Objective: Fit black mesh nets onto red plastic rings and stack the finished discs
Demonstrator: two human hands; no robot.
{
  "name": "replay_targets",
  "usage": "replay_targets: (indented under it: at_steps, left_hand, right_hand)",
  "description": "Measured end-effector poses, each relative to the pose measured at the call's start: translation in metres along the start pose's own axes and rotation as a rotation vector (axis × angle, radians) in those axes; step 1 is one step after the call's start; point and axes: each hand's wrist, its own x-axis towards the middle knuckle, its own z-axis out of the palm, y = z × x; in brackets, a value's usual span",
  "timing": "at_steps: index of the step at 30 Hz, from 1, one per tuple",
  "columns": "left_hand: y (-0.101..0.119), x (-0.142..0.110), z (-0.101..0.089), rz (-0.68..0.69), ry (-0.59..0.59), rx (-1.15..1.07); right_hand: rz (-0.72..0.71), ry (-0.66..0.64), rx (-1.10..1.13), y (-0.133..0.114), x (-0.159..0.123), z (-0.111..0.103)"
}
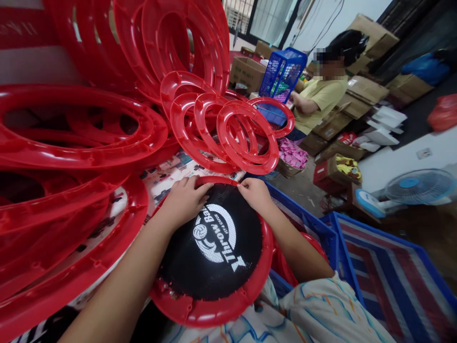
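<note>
Because both hands grip only the far rim, I judge that the near side of the red ring (267, 245), over the lap (314, 305), could tip; uneven tugging might also pucker the black disc (174, 267) inside it. My left hand (187, 199) bends over the rim, fingers clasping it; my right hand (257, 193) angles inward, thumb and forefinger pinching the edge.

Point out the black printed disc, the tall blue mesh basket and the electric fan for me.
Black printed disc (212, 241): head view, middle of its printed face.
Tall blue mesh basket (274, 74): head view, its mesh side.
Electric fan (409, 183): head view, its blue hub.
</note>
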Motion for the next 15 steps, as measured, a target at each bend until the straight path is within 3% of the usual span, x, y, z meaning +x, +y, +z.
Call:
replay_targets:
  at_steps: [15]
  left_hand:
    - [0.0016,-0.0019,-0.0008,0.009,0.017,0.038]
  right_hand:
    - [0.01,-0.047,0.004,-0.0013,0.0039,-0.001]
